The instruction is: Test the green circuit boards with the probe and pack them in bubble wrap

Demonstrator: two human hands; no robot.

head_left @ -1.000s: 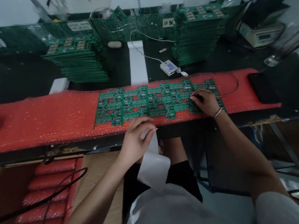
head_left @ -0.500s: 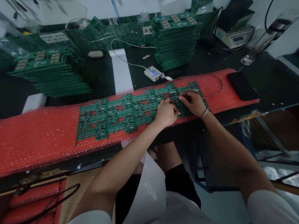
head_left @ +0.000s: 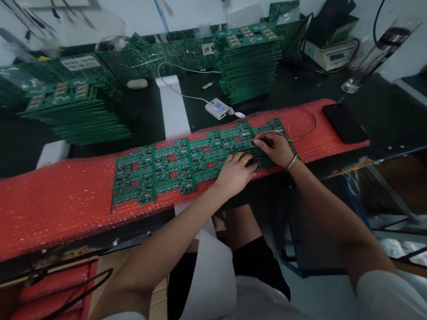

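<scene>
A row of green circuit board panels [head_left: 167, 166] lies on a long red bubble-wrap sheet [head_left: 45, 205] along the bench front. My left hand [head_left: 236, 172] rests on the right part of the panels, fingers curled and pressing down, a ring on one finger. My right hand [head_left: 275, 148], a bangle at the wrist, sits just right of it and pinches a small dark tool tied to a thin wire [head_left: 307, 133]. A white paper strip [head_left: 210, 282] hangs loose over my lap.
Two tall stacks of green boards [head_left: 75, 113] [head_left: 249, 62] stand behind. A white strip [head_left: 172, 107], a small white meter [head_left: 217, 108], a black phone [head_left: 345, 123] and a bench instrument [head_left: 331, 53] lie on the dark bench. A box of red rolls [head_left: 40, 311] sits lower left.
My left hand let go of the white paper strip and moved right onto the boards beside my right hand. It has since slid slightly toward me. The view swung right.
</scene>
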